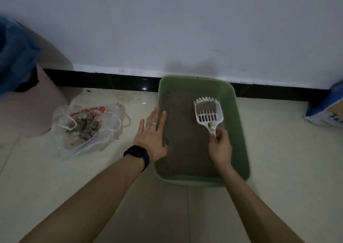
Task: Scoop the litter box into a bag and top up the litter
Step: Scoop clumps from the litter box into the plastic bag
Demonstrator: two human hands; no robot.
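Note:
A green litter box (239, 124) stands on the floor against the wall, with grey-brown litter (183, 140) spread over its bottom. My right hand (220, 147) grips the handle of a white slotted scoop (207, 111), whose blade holds some litter above the box. My left hand (152, 137) lies flat with straight fingers on the box's left rim. To the left, a clear plastic bag (104, 131) with red print lies open on the floor with grey clumps (85, 128) inside.
A pink bin (31, 113) with a blue liner (14, 57) stands at the far left. A blue and white litter sack (326, 109) sits at the right edge. The black skirting and white wall run behind the box. Pale tiles lie in front.

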